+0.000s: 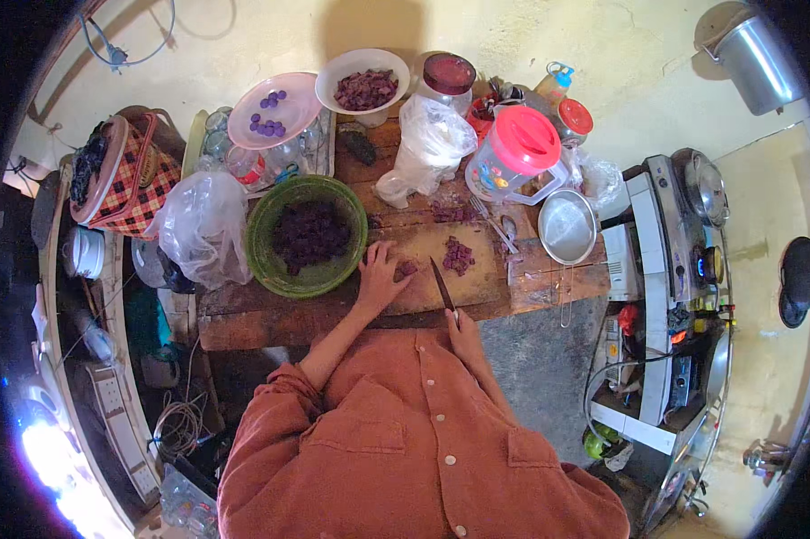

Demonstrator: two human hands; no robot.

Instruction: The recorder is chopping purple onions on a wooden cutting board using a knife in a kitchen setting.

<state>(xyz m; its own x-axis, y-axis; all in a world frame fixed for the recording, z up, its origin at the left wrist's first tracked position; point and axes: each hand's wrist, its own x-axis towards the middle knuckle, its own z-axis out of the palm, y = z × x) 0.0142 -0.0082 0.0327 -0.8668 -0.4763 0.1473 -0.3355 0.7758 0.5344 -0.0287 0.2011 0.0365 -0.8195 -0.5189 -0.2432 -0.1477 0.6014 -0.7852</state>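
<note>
My right hand (467, 338) grips the handle of a kitchen knife (441, 283), its dark blade pointing away from me over a worn wooden cutting board (475, 290). My left hand (380, 277) rests at the board's left side with its fingers apart. Beside its thumb lies a small purple piece of food (405, 269); whether they touch is unclear. Right of the blade is a small heap of diced purple food (458, 256). A green plastic bowl (259, 266) holding dark purple pieces stands just left of my left hand.
Behind the board stand a white bowl (324, 84) of chopped pieces, a pink plate (243, 118) with purple balls, a plastic bag (432, 135) and a red-lidded pitcher (512, 158). A fork (494, 226) and a metal sieve (566, 226) lie to the right. A stove burner flame (702, 267) burns farther right.
</note>
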